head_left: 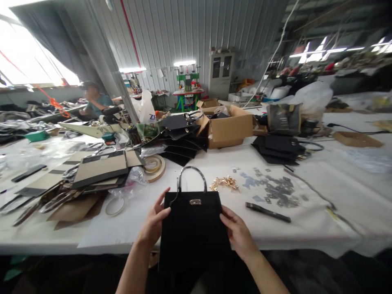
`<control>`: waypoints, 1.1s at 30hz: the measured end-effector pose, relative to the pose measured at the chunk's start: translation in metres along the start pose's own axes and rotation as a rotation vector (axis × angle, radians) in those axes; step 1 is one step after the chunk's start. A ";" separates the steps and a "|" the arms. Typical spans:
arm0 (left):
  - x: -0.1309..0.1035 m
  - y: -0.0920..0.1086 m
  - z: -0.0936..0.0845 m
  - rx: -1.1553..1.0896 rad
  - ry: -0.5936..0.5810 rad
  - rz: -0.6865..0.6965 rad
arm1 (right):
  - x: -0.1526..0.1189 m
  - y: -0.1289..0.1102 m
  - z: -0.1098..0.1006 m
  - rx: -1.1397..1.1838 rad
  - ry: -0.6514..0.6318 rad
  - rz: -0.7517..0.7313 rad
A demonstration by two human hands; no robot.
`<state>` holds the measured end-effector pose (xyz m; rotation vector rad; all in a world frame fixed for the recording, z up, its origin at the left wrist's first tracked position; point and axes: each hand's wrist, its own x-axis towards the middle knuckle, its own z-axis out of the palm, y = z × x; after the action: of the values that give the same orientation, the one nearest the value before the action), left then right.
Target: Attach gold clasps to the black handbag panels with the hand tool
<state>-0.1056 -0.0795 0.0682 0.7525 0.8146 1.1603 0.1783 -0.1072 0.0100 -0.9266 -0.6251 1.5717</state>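
Observation:
A black handbag (pixel 194 232) is held upright at the table's front edge, its looped handle on top and a gold-coloured clasp (pixel 195 201) near the upper middle. My left hand (pixel 154 220) grips its left side near the top corner, thumb on the front. On the opposite side, my right hand (pixel 237 230) grips the edge with the thumb also on the front. Just beyond the bag lies a small heap of gold-coloured metal pieces (pixel 226 183). A dark, bar-shaped tool (pixel 268 212) rests to the right, near scattered small metal plates (pixel 281 190).
Bag panels (pixel 101 168) are piled on the left beside rolls of tape (pixel 154 168). Behind stand an open cardboard box (pixel 231 128) and stacks of black bag parts (pixel 277 148). A person (pixel 96 100) sits at the far left. Green machinery (pixel 187 83) stands by the back wall.

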 end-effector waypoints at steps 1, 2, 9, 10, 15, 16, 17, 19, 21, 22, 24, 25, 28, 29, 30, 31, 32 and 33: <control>0.000 0.002 -0.003 0.055 0.050 -0.014 | 0.000 0.002 0.005 -0.061 -0.025 -0.019; 0.001 0.003 -0.008 0.111 0.117 -0.027 | 0.001 0.004 0.009 -0.137 -0.042 -0.043; 0.021 -0.013 -0.058 0.493 0.392 -0.042 | 0.023 0.029 0.019 -0.776 -0.007 -0.272; 0.021 -0.018 -0.064 0.637 0.437 -0.015 | 0.024 0.034 0.019 -0.831 -0.002 -0.311; 0.015 -0.048 -0.071 1.320 0.622 0.357 | 0.019 0.045 0.014 -0.864 0.029 -0.444; 0.014 -0.052 -0.071 1.371 0.620 0.425 | 0.019 0.043 0.011 -0.847 0.048 -0.468; 0.013 -0.056 -0.070 1.407 0.617 0.473 | 0.020 0.039 0.008 -0.833 0.078 -0.487; 0.012 -0.060 -0.071 1.454 0.602 0.511 | 0.028 0.029 -0.003 -0.821 0.165 -0.503; 0.012 -0.060 -0.072 1.471 0.586 0.499 | 0.042 0.016 -0.015 -0.844 0.239 -0.504; 0.012 -0.060 -0.073 1.472 0.582 0.489 | 0.051 0.011 -0.020 -0.870 0.256 -0.505; 0.012 -0.059 -0.074 1.477 0.571 0.476 | 0.071 0.002 -0.028 -0.936 0.246 -0.512; 0.013 -0.058 -0.075 1.481 0.565 0.470 | 0.080 -0.001 -0.031 -0.974 0.229 -0.518; 0.014 -0.059 -0.078 1.480 0.553 0.455 | 0.104 -0.002 -0.035 -1.089 0.200 -0.554; 0.014 -0.059 -0.080 1.473 0.550 0.451 | 0.109 -0.001 -0.035 -1.112 0.205 -0.568; 0.015 -0.059 -0.082 1.460 0.549 0.447 | 0.113 0.000 -0.036 -1.124 0.215 -0.578; 0.015 -0.058 -0.083 1.441 0.553 0.446 | 0.114 0.001 -0.036 -1.127 0.228 -0.585; 0.015 -0.057 -0.084 1.418 0.564 0.450 | 0.114 0.001 -0.037 -1.117 0.241 -0.587; 0.015 -0.056 -0.084 1.394 0.583 0.464 | 0.113 0.002 -0.038 -1.094 0.253 -0.582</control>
<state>-0.1481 -0.0704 -0.0239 1.8393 2.0851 1.1113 0.2044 -0.0015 -0.0373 -1.5096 -1.4625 0.4951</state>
